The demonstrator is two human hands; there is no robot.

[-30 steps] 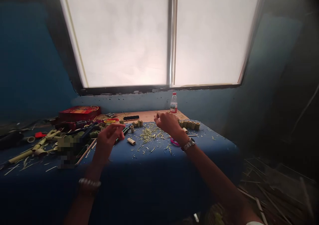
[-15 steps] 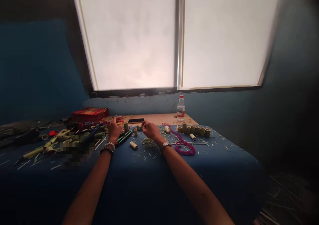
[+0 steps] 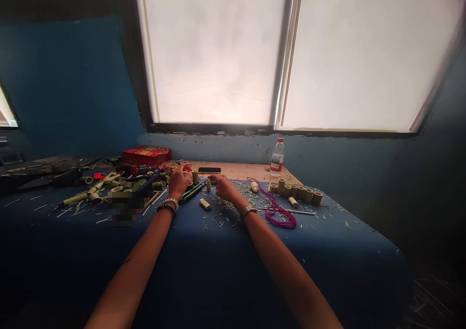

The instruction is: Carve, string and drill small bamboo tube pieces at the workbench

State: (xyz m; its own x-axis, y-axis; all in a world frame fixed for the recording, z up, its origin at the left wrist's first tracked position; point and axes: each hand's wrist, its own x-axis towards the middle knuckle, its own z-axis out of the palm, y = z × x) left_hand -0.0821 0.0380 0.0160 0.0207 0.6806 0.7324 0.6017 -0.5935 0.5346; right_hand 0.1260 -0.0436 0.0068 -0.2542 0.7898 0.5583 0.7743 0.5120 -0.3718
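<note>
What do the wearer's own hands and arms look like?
Left hand: ungloved, with a pale beaded bracelet and a darker bracelet. Right hand: ungloved, with a silvery band, seemingly a watch's. No sleeves show.

Blue surface (image 3: 225,251) at 6 o'clock, pale tan bamboo piece (image 3: 205,204) at 7, purple cord (image 3: 290,222) at 5, olive-and-tan bamboo rings (image 3: 308,196) at 4, red-capped bottle (image 3: 276,161) at 3.

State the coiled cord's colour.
The cord is purplish magenta; the head view shows it best.
</note>
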